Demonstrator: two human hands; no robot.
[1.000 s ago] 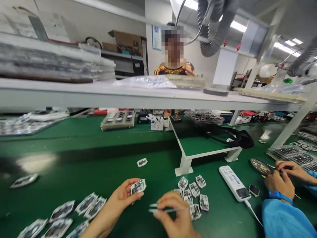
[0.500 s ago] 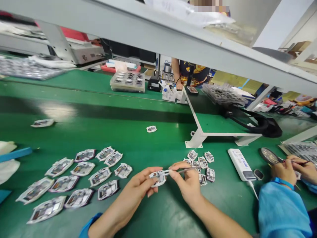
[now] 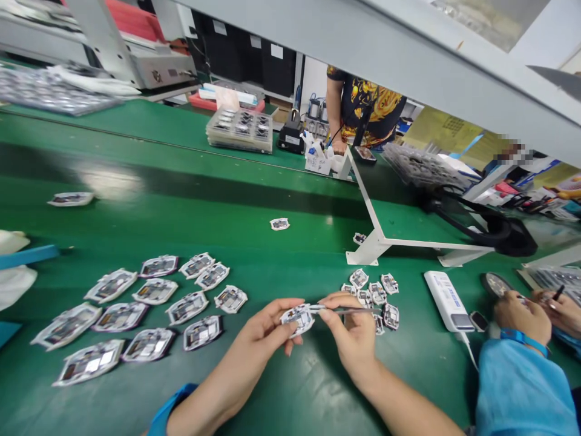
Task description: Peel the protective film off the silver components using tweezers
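Observation:
Between the thumb and fingers of my left hand (image 3: 267, 336) is a small white watch housing (image 3: 298, 317), its inside with circuit parts facing up. My right hand (image 3: 351, 333) is closed around metal tweezers (image 3: 347, 311). The tweezers' tips point left and meet the right edge of the housing; whether they grip a part there is too small to tell. Several similar white housings (image 3: 152, 292) lie in loose rows on the green table to the left. A cluster of smaller ones (image 3: 376, 293) sits just beyond my right hand.
A low white metal stand (image 3: 374, 242) rises ahead right. Near it lies a white cabled device (image 3: 447, 301). At the far right, a co-worker's hands (image 3: 521, 318) work close by. Clear plastic trays (image 3: 240, 130) are stacked at the back. A grey shelf beam (image 3: 318, 36) crosses overhead.
The camera view has shifted and tilted slightly. My hands keep the same holds, with the tweezers still at the housing's edge. The co-worker's hands have moved a little.

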